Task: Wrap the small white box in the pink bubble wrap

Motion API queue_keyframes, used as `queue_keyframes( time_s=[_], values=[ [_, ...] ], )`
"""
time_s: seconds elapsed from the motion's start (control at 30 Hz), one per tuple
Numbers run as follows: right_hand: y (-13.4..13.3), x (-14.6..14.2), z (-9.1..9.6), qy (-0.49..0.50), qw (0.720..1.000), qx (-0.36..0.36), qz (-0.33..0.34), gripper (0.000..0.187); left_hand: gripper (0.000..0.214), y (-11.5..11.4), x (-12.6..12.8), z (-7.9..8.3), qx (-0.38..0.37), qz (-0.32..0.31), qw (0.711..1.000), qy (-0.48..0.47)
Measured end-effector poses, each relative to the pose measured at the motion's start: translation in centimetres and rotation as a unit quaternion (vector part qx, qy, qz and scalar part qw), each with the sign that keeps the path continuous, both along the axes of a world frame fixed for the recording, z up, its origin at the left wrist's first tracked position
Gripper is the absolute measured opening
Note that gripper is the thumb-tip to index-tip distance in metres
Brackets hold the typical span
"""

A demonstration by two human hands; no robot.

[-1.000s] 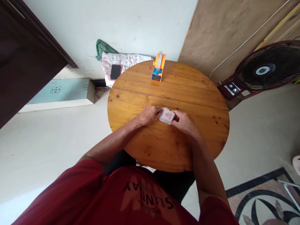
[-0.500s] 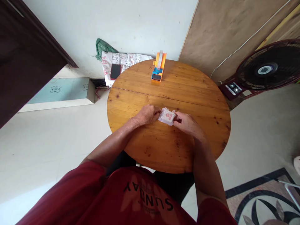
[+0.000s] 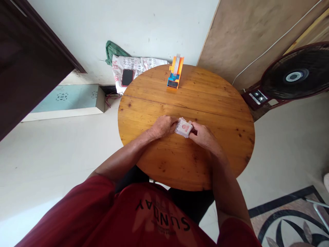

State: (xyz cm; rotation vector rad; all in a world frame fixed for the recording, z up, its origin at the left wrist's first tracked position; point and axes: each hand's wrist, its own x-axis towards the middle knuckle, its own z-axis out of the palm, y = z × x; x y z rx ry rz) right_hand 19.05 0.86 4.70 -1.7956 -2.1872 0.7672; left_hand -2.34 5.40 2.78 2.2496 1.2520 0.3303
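Over the middle of the round wooden table [image 3: 159, 157], a small flat packet [image 3: 184, 127] in clear plastic wrap shows red print on its pale top. My left hand [image 3: 165, 126] has its fingers closed on the packet's left edge. On the opposite edge, my right hand [image 3: 203, 134] pinches it between thumb and fingers. The fingertips of both hands are partly hidden. What lies inside the wrap I cannot make out.
An orange and blue tape dispenser [image 3: 175, 73] stands at the table's far edge. Behind the table, a phone [image 3: 127, 77] lies on a printed white sack [image 3: 117, 63]. To the right is a large fan [image 3: 293, 76]. A pale box [image 3: 74, 99] rests on the floor at left.
The view has shifted slightly. Both hands keep hold of the packet, and its loose plastic at the left is drawn in a little closer to my left fingers.
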Motion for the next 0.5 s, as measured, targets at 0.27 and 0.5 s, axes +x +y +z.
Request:
queue_keyframes(
  time_s=[0.27, 0.5],
  values=[
    [-0.6, 0.9, 0.2, 0.052, 0.997, -0.060, -0.012, 0.080, 0.032, 0.4, -1.6, 1.2, -0.126, -0.030, 0.982, -0.137],
    [-0.1, -1.1, -0.3, -0.038, 0.998, 0.026, -0.047, 0.056, 0.027, 0.1, -0.6, 0.7, -0.118, -0.032, 0.977, -0.173]
  ],
)
